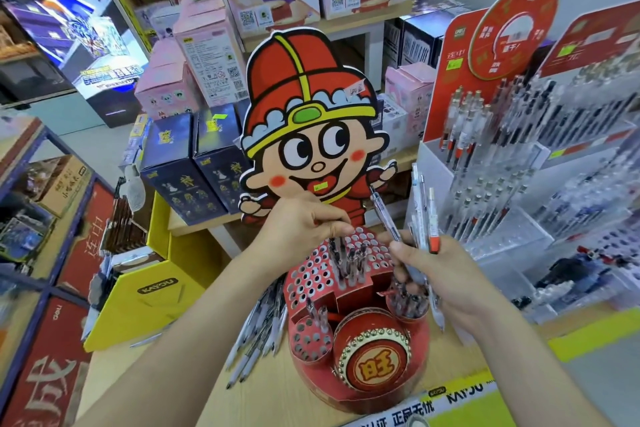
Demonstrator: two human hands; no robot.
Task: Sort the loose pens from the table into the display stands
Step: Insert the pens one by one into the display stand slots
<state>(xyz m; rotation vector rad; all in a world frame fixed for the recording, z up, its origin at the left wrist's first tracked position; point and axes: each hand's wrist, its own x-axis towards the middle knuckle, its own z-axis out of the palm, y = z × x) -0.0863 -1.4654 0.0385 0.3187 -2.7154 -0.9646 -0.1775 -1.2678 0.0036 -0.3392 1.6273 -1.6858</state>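
A red display stand (311, 274) full of round holes sits on the table below a cartoon cutout. A few pens (349, 263) stand in its holes. My left hand (298, 222) hovers over the stand's top, its fingertips pinched together above the holes; whether a pen is between them I cannot tell. My right hand (446, 274) grips a bundle of pens (424, 215) that fan upward, one clear pen (384, 215) leaning left toward my left hand. Several loose pens (259, 333) lie on the table left of the stand.
A white tiered pen rack (512, 166) with red header cards stands to the right. Dark blue boxes (194, 166) and pink boxes sit behind. A yellow box (145, 291) stands at the left. The cutout figure (311, 128) rises behind the stand.
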